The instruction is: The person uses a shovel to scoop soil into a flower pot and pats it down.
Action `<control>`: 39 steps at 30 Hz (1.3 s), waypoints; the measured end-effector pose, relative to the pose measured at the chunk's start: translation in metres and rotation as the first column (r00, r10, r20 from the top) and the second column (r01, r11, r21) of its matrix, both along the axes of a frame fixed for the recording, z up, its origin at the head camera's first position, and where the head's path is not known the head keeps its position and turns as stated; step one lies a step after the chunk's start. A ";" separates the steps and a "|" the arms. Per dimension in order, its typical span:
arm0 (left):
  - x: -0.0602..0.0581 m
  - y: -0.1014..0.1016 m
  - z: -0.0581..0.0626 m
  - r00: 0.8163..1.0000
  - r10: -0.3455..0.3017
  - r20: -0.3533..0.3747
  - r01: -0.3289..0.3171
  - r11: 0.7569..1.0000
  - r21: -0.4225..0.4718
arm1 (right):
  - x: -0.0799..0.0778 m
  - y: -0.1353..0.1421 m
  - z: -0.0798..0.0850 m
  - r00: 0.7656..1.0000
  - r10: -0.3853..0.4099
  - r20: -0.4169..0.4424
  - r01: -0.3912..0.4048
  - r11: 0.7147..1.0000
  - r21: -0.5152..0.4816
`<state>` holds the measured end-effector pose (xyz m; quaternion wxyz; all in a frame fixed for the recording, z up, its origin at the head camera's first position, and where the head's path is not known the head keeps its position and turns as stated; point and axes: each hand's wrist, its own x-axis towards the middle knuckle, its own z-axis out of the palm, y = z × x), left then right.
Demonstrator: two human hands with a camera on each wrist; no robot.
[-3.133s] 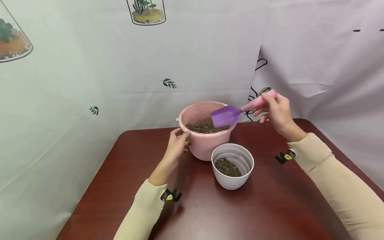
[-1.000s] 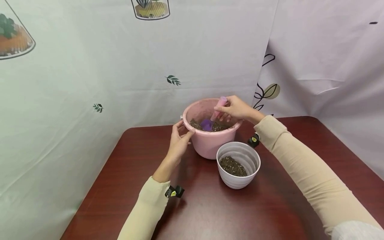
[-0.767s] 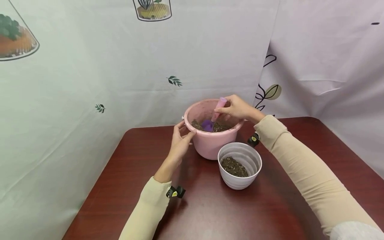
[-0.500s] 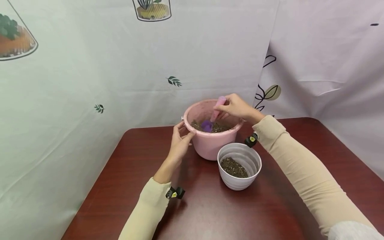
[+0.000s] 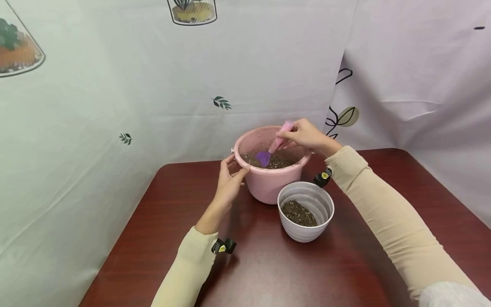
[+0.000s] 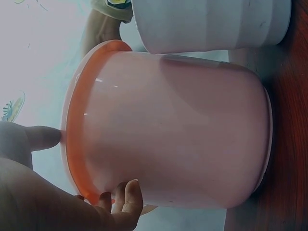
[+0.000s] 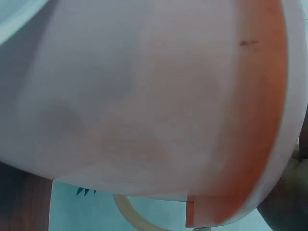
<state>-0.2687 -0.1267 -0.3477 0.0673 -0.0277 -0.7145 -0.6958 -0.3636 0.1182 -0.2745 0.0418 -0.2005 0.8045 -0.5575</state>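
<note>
A pink bucket (image 5: 264,187) of dark soil (image 5: 281,163) stands at the back of the table. My left hand (image 5: 227,185) holds its rim at the left; in the left wrist view the thumb lies on the rim and the fingers bend against the side. Over the bucket, my right hand (image 5: 308,136) grips the pink handle of a small hand trowel (image 5: 281,137). Its purple blade slants into the soil, the tip partly hidden. In front stands a ribbed white pot (image 5: 303,233) with a little soil inside. Mostly the bucket wall (image 7: 144,96) fills the right wrist view.
The dark red wooden table (image 5: 184,192) carries both containers, close together. Behind and beside it hang pale cloth backdrops (image 5: 172,76) printed with plants. A black wrist camera (image 5: 223,246) is strapped to the left wrist, and another camera (image 5: 323,177) to the right.
Since the oldest frame my right hand has moved left, bringing the trowel down into the bucket's soil. In the last half second the handle has tipped rightward and the blade has risen slightly.
</note>
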 end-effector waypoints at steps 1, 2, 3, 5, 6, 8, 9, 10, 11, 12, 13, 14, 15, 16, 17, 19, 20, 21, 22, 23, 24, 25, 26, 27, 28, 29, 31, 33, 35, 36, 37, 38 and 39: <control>0.000 -0.001 -0.001 1.000 -0.001 0.000 0.001 1.000 -0.001 | 0.000 0.001 -0.001 1.000 -0.018 -0.011 0.019 1.000 0.013; 0.001 -0.001 -0.002 1.000 -0.001 -0.001 0.001 1.000 -0.004 | 0.000 0.001 -0.002 1.000 -0.028 -0.014 0.028 1.000 0.013; 0.002 -0.002 -0.002 1.000 -0.002 0.001 0.002 1.000 -0.007 | 0.000 0.002 -0.004 0.999 -0.037 -0.015 0.037 0.999 0.006; 0.004 -0.003 -0.004 1.000 0.000 0.006 0.000 1.000 -0.013 | 0.001 0.003 -0.008 0.998 -0.055 -0.014 0.055 0.998 -0.012; 0.005 -0.003 -0.005 1.000 0.000 0.006 0.000 1.000 -0.015 | 0.002 0.004 -0.010 0.998 -0.058 -0.006 0.058 0.998 -0.028; 0.006 -0.003 -0.006 1.000 -0.004 0.006 0.005 1.000 -0.023 | 0.003 0.006 -0.012 0.998 -0.059 0.004 0.059 0.997 -0.042; 0.006 -0.003 -0.006 1.000 -0.010 0.005 0.010 1.000 -0.027 | 0.003 0.008 -0.013 0.998 -0.069 -0.002 0.069 0.997 -0.027; 0.006 -0.003 -0.006 1.000 -0.014 0.002 0.014 0.999 -0.032 | 0.004 0.010 -0.012 0.997 -0.079 -0.013 0.079 0.997 -0.003; 0.006 -0.002 -0.006 1.000 -0.020 -0.003 0.020 0.999 -0.034 | 0.005 0.011 -0.011 0.996 -0.083 -0.019 0.084 0.996 0.014; 0.006 -0.002 -0.006 1.000 -0.026 -0.007 0.026 0.999 -0.037 | 0.006 0.012 -0.010 0.996 -0.081 -0.026 0.081 0.997 0.020; 0.006 -0.002 -0.005 1.000 -0.030 -0.010 0.029 0.999 -0.041 | 0.007 0.013 -0.009 0.997 -0.068 -0.030 0.069 0.998 0.013; 0.006 -0.002 -0.004 0.999 -0.032 -0.013 0.032 0.999 -0.043 | 0.007 0.014 -0.007 0.998 -0.057 -0.028 0.057 0.998 -0.002; 0.006 -0.001 -0.004 0.999 -0.033 -0.014 0.032 0.999 -0.044 | 0.008 0.014 -0.006 0.999 -0.032 -0.006 0.032 0.998 -0.045; 0.006 -0.001 -0.003 0.999 -0.033 -0.014 0.032 0.999 -0.043 | 0.009 0.013 -0.004 1.000 -0.014 0.011 0.015 0.997 -0.077; 0.006 -0.001 -0.002 0.999 -0.032 -0.013 0.032 0.999 -0.042 | 0.009 0.013 -0.003 1.000 0.001 0.025 0.002 0.995 -0.101; 0.006 -0.001 -0.001 1.000 -0.028 -0.010 0.027 0.999 -0.035 | 0.009 0.013 -0.002 0.999 0.014 0.047 -0.008 0.992 -0.127; 0.006 -0.001 0.000 1.000 -0.024 -0.008 0.024 0.999 -0.030 | 0.009 0.012 -0.002 0.999 0.008 0.052 -0.002 0.993 -0.118; 0.006 -0.001 0.001 1.000 -0.020 -0.005 0.019 0.999 -0.029 | 0.009 0.013 -0.001 0.998 -0.003 0.055 0.009 0.994 -0.105; 0.007 -0.001 0.001 1.000 -0.015 -0.003 0.015 1.000 -0.027 | 0.009 0.013 -0.001 0.998 -0.013 0.055 0.018 0.996 -0.091; 0.007 -0.001 0.002 1.000 -0.012 -0.001 0.012 1.000 -0.026 | 0.009 0.014 -0.001 0.998 -0.026 0.061 0.031 0.995 -0.092; 0.006 -0.001 0.002 1.000 -0.009 -0.001 0.009 1.000 -0.024 | 0.010 0.014 0.000 0.996 -0.026 0.086 0.036 0.992 -0.122; 0.006 -0.001 0.002 1.000 -0.008 -0.001 0.008 1.000 -0.026 | 0.011 0.015 0.000 0.993 -0.021 0.117 0.040 0.986 -0.161; 0.006 -0.001 0.002 1.000 -0.009 -0.001 0.009 1.000 -0.026 | 0.012 0.017 0.001 0.990 -0.032 0.134 0.057 0.981 -0.187; 0.006 -0.001 0.002 1.000 -0.009 0.000 0.009 1.000 -0.027 | 0.013 0.019 0.002 0.987 -0.038 0.154 0.072 0.973 -0.218; 0.006 -0.001 0.002 1.000 -0.012 0.001 0.012 1.000 -0.024 | 0.015 0.023 0.001 0.984 -0.053 0.171 0.094 0.966 -0.240; 0.006 0.000 0.001 1.000 -0.014 0.002 0.014 1.000 -0.021 | 0.018 0.027 0.001 0.979 -0.050 0.197 0.105 0.954 -0.282; 0.007 0.001 0.001 1.000 -0.017 0.007 0.017 1.000 -0.018 | 0.021 0.035 0.000 0.972 -0.033 0.234 0.119 0.923 -0.367; 0.007 0.002 0.002 1.000 -0.016 0.010 0.016 1.000 -0.016 | 0.025 0.043 0.000 0.967 -0.012 0.255 0.130 0.884 -0.449; 0.008 0.003 0.002 1.000 -0.010 0.012 0.010 1.000 -0.007 | 0.028 0.051 -0.001 0.965 0.020 0.262 0.125 0.842 -0.525; 0.007 0.003 0.002 1.000 -0.005 0.013 0.005 1.000 0.003 | 0.029 0.053 -0.001 0.965 0.024 0.259 0.126 0.827 -0.548; 0.007 0.004 0.003 1.000 0.000 0.013 0.000 1.000 0.014 | 0.030 0.056 -0.001 0.966 0.031 0.256 0.124 0.817 -0.564; 0.007 0.004 0.003 1.000 0.007 0.013 -0.007 1.000 0.024 | 0.031 0.058 -0.002 0.966 0.025 0.257 0.131 0.810 -0.572; 0.006 0.005 0.003 1.000 0.014 0.015 -0.015 0.999 0.035 | 0.032 0.059 -0.002 0.968 0.022 0.252 0.132 0.808 -0.574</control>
